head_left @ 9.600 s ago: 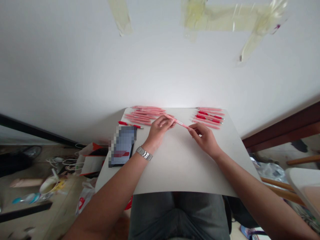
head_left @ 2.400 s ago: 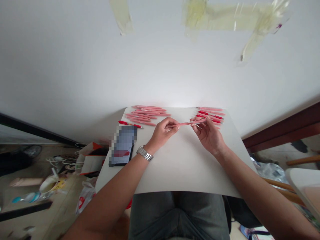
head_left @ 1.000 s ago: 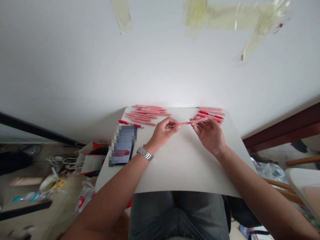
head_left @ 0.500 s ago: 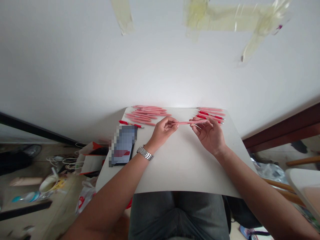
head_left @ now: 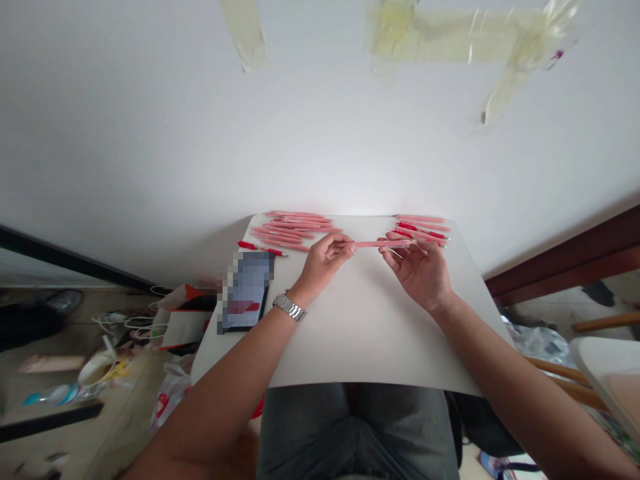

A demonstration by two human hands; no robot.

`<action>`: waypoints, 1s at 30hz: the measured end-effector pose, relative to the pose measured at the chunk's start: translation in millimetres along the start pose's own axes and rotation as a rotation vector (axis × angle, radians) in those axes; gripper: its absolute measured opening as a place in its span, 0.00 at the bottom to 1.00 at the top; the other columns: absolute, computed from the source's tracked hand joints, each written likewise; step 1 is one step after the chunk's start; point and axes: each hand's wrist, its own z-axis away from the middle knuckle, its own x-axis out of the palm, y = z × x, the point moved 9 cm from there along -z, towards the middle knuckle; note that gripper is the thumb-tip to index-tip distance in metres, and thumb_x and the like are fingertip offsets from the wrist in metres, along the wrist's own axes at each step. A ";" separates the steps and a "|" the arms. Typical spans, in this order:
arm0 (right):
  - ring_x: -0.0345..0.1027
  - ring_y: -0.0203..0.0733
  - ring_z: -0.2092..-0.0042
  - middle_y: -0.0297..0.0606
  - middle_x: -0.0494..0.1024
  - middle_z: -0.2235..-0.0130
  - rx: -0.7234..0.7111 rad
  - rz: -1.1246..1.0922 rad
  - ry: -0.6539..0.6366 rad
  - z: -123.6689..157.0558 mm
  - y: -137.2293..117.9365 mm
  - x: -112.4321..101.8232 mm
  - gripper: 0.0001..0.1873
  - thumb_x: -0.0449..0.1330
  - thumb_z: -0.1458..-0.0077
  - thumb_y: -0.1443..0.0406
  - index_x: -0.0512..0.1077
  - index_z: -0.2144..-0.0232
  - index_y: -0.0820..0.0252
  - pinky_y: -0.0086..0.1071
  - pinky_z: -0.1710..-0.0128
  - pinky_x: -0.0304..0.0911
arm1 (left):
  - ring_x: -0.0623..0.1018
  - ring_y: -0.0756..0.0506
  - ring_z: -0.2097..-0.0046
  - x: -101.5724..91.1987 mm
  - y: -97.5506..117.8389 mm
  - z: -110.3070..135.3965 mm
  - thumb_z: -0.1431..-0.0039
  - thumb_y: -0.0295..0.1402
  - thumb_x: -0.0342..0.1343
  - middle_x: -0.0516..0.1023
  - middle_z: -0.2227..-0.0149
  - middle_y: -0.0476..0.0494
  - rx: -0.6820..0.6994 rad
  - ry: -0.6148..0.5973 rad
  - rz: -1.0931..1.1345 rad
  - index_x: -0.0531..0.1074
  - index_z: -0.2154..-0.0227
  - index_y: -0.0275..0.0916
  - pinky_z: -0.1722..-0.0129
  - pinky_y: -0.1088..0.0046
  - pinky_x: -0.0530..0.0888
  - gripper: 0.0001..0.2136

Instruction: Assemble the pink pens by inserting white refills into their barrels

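A pink pen (head_left: 371, 244) lies level between my hands, above the table. My left hand (head_left: 326, 260), with a metal-band watch on its wrist, pinches the pen's left end. My right hand (head_left: 423, 270) holds the other end between thumb and fingers, palm turned up. A thin whitish stick (head_left: 397, 253) shows at the right fingers; what it is I cannot tell. Behind my left hand lies a heap of pink pens (head_left: 295, 225). Past my right fingers is a smaller group of pink pens (head_left: 424, 219) with red pens (head_left: 435, 233) among them.
On the left of the white table (head_left: 370, 340) lie a phone (head_left: 247, 293), partly pixelated, and a red pen (head_left: 249, 245). The table's far edge meets a white wall (head_left: 320, 133). Bags, a bottle (head_left: 57, 395) and cables sit on the floor at left.
The pen has turned slightly and its wider side shows more. Both hands keep nearly the same place and grip.
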 end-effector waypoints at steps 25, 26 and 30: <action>0.74 0.49 0.48 0.39 0.82 0.51 -0.469 0.866 -0.019 10.0 -28.1 4.1 0.13 0.71 0.42 0.58 0.81 0.54 0.49 0.45 0.40 0.69 | 0.81 0.46 0.58 -4.4 -6.9 -1.8 0.38 0.43 0.66 0.80 0.61 0.43 0.025 -0.015 -0.111 0.75 0.60 0.38 0.57 0.72 0.78 0.14; 0.74 0.50 0.49 0.39 0.82 0.52 -0.484 0.902 -0.031 10.8 -28.7 6.7 0.13 0.72 0.43 0.59 0.81 0.54 0.48 0.47 0.40 0.69 | 0.81 0.46 0.58 -3.6 -6.3 -1.5 0.38 0.43 0.65 0.80 0.61 0.43 0.030 -0.022 -0.132 0.75 0.60 0.38 0.57 0.72 0.78 0.14; 0.73 0.53 0.47 0.41 0.81 0.54 -0.539 1.044 -0.091 11.4 -27.6 14.3 0.12 0.71 0.42 0.60 0.82 0.55 0.47 0.50 0.42 0.70 | 0.81 0.45 0.57 2.4 -2.4 0.6 0.36 0.42 0.64 0.81 0.60 0.42 0.040 -0.065 -0.210 0.75 0.61 0.38 0.54 0.71 0.78 0.12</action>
